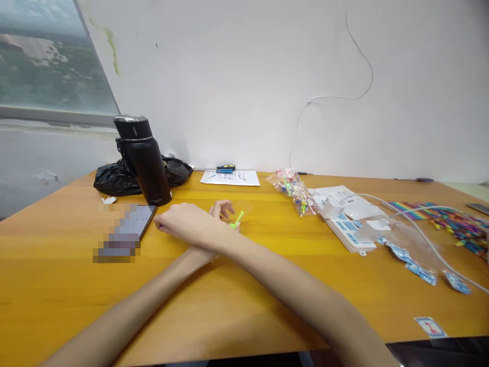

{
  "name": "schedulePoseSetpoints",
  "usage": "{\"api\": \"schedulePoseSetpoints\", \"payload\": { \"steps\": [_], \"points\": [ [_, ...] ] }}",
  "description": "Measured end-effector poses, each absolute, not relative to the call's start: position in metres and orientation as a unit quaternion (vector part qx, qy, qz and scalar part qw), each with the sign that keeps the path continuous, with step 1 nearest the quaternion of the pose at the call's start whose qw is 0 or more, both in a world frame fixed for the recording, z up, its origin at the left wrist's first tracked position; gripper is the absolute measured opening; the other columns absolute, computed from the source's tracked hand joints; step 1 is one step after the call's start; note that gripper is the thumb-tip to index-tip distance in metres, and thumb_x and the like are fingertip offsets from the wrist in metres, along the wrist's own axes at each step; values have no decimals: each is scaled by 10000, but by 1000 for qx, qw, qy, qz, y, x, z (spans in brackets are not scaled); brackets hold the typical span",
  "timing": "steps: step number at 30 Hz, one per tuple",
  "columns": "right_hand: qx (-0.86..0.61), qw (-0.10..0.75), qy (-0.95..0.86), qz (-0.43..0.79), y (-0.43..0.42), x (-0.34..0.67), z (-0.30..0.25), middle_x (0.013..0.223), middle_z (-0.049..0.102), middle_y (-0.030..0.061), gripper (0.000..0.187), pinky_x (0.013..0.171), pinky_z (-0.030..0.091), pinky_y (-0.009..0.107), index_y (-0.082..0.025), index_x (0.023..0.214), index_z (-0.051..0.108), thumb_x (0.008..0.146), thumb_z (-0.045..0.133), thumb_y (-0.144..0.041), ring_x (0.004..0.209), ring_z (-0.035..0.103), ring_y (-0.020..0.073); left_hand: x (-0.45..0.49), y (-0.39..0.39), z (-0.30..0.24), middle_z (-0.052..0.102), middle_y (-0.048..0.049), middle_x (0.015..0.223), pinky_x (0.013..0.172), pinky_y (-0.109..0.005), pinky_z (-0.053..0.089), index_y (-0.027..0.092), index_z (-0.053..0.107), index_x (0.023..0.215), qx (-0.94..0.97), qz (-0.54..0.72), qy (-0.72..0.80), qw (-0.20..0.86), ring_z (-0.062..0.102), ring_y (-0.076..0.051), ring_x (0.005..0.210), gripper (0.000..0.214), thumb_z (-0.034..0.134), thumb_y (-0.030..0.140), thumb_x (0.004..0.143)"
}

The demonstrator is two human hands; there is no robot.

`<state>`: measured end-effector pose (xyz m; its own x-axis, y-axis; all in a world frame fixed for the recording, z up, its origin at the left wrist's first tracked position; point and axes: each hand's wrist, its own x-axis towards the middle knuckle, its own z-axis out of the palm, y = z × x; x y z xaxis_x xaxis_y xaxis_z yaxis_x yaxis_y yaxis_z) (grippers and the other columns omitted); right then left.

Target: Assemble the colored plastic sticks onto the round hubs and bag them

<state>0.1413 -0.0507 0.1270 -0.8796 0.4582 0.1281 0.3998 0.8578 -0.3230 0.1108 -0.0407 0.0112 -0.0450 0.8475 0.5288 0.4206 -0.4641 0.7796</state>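
Note:
My two forearms cross over the orange table (244, 285). My right hand (181, 223) lies on top and reaches left, its fingers curled under, with the knuckles next to the edge of a phone (139, 220) lying flat. What its fingers hold, if anything, is hidden. My left hand (223, 210) comes out from under the right wrist. Its fingers pinch a small bright green plastic piece (237, 221) just above the table.
A black flask (144, 160) stands behind the phone, in front of a crumpled black bag (110, 179). A paper sheet with a blue tool (230, 177) lies at the wall. To the right are bags of coloured small parts (293, 191), white packets (349, 216), a white cable (428, 239) and rainbow strips (454, 224).

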Motion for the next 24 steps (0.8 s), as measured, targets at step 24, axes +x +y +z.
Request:
{"api": "schedulePoseSetpoints", "payload": {
  "steps": [24],
  "points": [
    [-248,163,-924,243,-7,287,207,848,725,45,241,692,462,248,-158,906,667,1031,489,-262,756,636,130,105,-68,42,516,-65,1317,934,-343,499,312,416,1324,648,511,470,313,531,-222,1197,549,704,255,860]
  ]
}}
